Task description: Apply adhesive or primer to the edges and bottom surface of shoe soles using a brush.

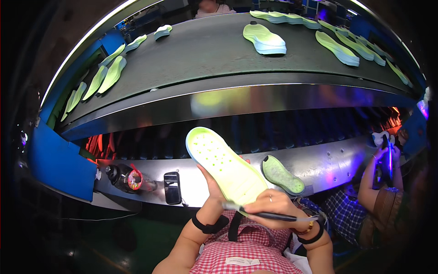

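Red-and-white checked top (248, 255), black band on each wrist, gold bracelet (306, 228), ring (270, 198) on right hand (273, 206), bare forearms

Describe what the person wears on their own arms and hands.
Both forearms are bare, with no sleeves showing. The left hand has a black strap round its wrist. The right hand wears a thin ring on one finger, with a black strap and a gold-coloured bracelet at the wrist.

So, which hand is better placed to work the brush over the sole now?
The right hand: it already grips the thin brush at the heel of the green sole, while the left hand supports that sole from underneath.
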The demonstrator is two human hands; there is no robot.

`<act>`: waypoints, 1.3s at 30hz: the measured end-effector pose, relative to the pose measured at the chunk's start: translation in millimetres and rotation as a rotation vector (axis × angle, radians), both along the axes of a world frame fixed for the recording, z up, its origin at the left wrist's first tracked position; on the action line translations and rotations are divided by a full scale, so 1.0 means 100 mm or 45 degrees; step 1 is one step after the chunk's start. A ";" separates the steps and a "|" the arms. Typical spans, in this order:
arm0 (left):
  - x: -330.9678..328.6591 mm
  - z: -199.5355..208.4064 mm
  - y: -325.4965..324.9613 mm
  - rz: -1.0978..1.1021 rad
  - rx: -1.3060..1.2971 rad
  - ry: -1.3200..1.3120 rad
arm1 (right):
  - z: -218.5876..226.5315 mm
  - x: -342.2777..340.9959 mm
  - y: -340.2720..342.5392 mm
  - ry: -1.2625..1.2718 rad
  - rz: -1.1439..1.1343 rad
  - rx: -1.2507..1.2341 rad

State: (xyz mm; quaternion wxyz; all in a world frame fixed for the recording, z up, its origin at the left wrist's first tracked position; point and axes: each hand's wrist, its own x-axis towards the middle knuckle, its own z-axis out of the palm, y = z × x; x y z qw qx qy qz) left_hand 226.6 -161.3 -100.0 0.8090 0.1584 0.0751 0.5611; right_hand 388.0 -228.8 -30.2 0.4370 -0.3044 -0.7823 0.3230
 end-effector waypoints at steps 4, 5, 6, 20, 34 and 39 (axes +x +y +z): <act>-0.03 0.03 -0.01 0.107 -0.065 0.113 | -0.11 0.17 0.10 -0.032 -0.321 -0.015; -0.02 0.05 -0.02 0.085 -0.127 0.122 | -0.11 0.13 0.04 -0.029 -0.312 -0.017; -0.02 0.02 -0.04 0.076 -0.104 0.086 | -0.11 0.09 -0.06 0.001 -0.197 -0.110; -0.22 0.28 0.06 0.102 0.134 -0.043 | -0.19 0.40 -0.15 0.314 -0.165 -0.521; -0.11 0.18 -0.39 -0.002 0.377 0.205 | -0.31 0.11 -0.23 1.241 0.051 -1.153; 0.00 0.36 -0.32 0.011 0.011 0.105 | -0.43 0.08 -0.35 0.807 -0.174 -0.727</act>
